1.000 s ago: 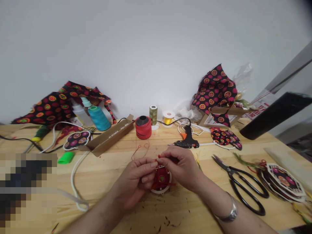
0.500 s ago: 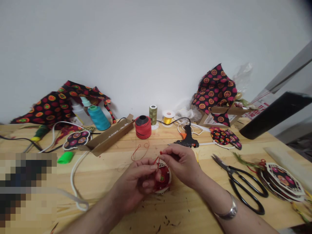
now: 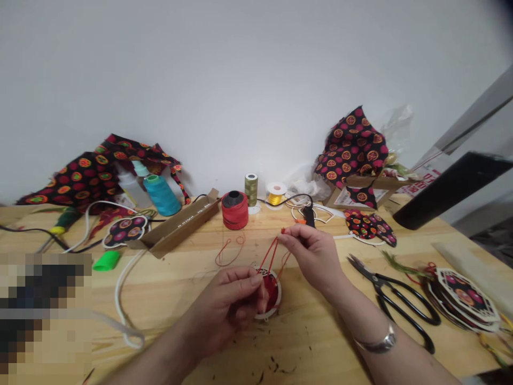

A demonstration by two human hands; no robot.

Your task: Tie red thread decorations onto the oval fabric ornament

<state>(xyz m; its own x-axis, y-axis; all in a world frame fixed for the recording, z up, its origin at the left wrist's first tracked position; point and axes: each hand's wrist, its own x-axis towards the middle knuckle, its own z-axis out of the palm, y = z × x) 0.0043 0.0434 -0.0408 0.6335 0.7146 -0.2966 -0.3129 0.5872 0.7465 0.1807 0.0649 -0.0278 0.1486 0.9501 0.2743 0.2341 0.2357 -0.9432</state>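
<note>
Cord (image 3: 273, 255) red, thin, doubled, straight

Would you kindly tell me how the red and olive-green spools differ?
The red spool is broader than the olive-green spool. The red spool has a black core; the olive-green spool has a white top. The red spool stands nearer the camera than the olive-green spool. Both stand upright.

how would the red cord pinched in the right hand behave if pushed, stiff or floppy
The red cord is probably floppy: it looks thin, so pushing would likely bend it, though it runs straight below the right hand. It should feel light, being much slimmer than the fingers pinching it.
</note>
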